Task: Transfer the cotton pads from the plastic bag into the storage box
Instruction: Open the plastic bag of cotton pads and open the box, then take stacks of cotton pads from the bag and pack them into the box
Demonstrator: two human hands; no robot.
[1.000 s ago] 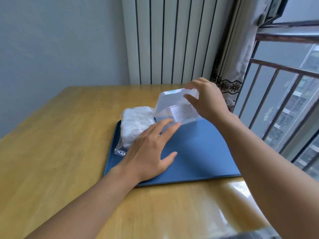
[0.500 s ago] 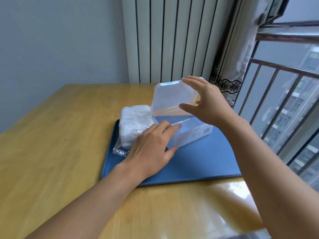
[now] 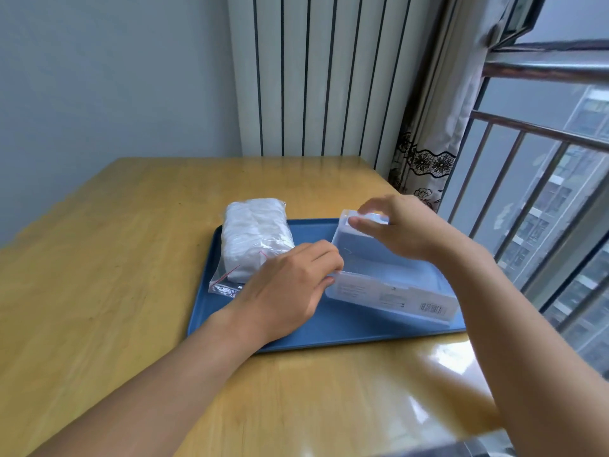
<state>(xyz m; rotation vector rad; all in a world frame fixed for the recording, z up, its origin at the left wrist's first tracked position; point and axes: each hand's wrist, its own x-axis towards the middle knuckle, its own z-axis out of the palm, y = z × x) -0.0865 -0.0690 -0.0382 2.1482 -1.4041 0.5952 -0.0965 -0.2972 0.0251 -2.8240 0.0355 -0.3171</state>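
Two hands working over a blue tray (image 3: 329, 328) sitting on the wooden counter (image 3: 115, 258). Left hand (image 3: 290, 291) lying low on the tray, fingers curled in and pressing against the near left corner of the clear storage box (image 3: 389, 278), fingertips tucked at its rim; whether actually pinching the edge, hard telling from this angle. Right hand (image 3: 402, 225) reaching in from the window side, thumb and fingers pinching the far top edge of the box lid (image 3: 359, 232), that lid tilting up and back. Box resting on the right half of the tray, long side running toward the right, printed label and barcode showing on its near wall, blue of the tray showing through the plastic. Plastic bag (image 3: 253, 239) of white cotton pads (image 3: 260, 225) lying on the tray's left part, just beside the box, bulging full, its red-lined zip end hanging over the tray's left edge onto the counter. Bag untouched by either hand, left hand just beside it. White radiator (image 3: 313, 77) standing behind, patterned curtain (image 3: 425, 159) and window bars (image 3: 527, 179) off to the right.
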